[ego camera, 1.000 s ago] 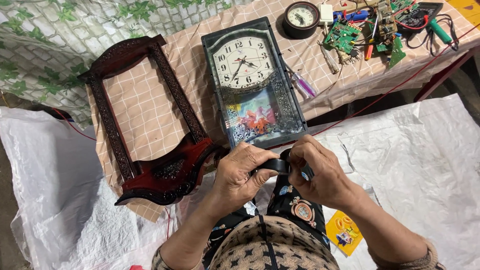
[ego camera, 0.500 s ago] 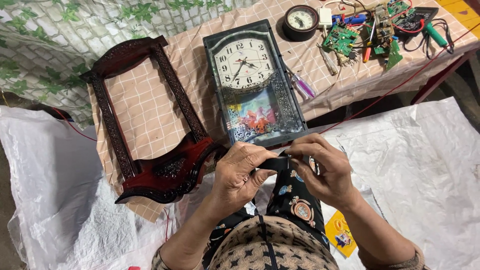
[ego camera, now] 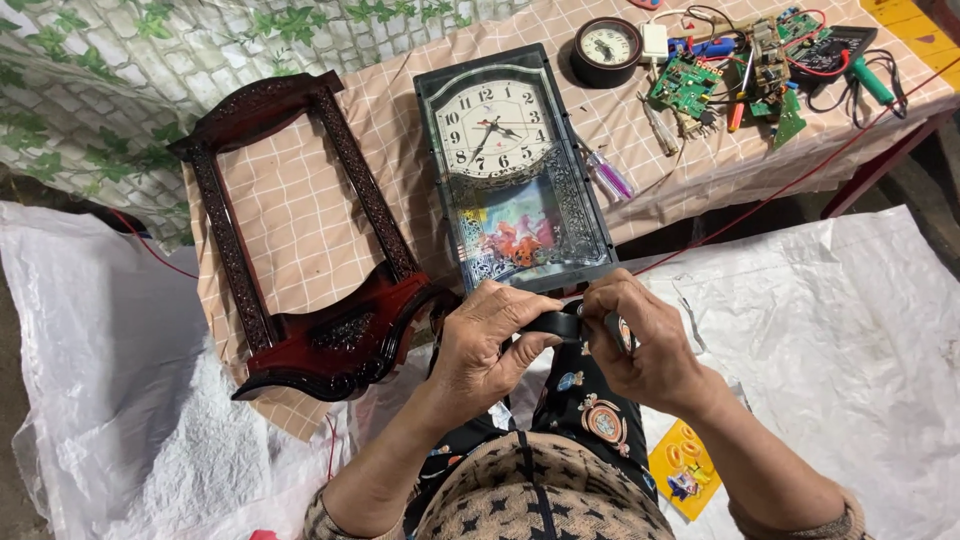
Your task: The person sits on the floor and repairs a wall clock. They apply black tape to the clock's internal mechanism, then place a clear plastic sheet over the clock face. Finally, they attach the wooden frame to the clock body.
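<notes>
1. Looked steeply down from the wearer's head, over lap and both hands [ego camera: 560, 345].
2. Faced forward across the checked table [ego camera: 300, 210] toward the leaf-patterned wall [ego camera: 120, 70].
3. Sat close to the hands, farther from the table's far edge.
4. Only one view; nothing shared.

1. A table [ego camera: 300, 215] under a checked beige cloth [ego camera: 640, 140] spans the top.
2. White woven sheeting [ego camera: 850, 330] covers the floor.
3. A leaf-patterned covering [ego camera: 90, 90] fills the upper-left corner.
</notes>
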